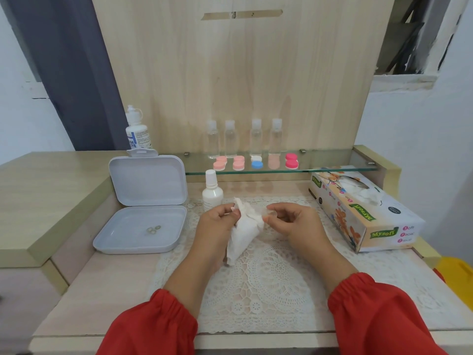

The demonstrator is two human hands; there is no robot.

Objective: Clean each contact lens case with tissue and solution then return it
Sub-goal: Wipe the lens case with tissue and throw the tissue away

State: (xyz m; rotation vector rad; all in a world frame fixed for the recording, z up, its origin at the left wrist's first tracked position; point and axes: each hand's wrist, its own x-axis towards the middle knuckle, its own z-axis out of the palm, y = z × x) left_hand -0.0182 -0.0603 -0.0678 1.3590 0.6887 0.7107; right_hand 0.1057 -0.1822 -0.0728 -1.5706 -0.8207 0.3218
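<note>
Red sleeves (pixel 153 326) of mine fill the bottom edge, reaching over the table (pixel 102 283) and its white lace mat (pixel 268 285). Off to my right lies the tissue box (pixel 363 213); on my left the white plastic box (pixel 143 206) stands open, a few small rings in its tray. Behind, a glass shelf (pixel 332 165) carries four clear bottles (pixel 256 137) and a row of contact lens cases (pixel 256 162) in pink, white and blue. One white bottle (pixel 212 192) stands just beyond my hands. My left hand (pixel 217 226) grips a crumpled tissue (pixel 244 231), fingers curled round it. My right hand (pixel 294 224) pinches a small clear lens case piece (pixel 271 214) against that tissue, above the mat.
</note>
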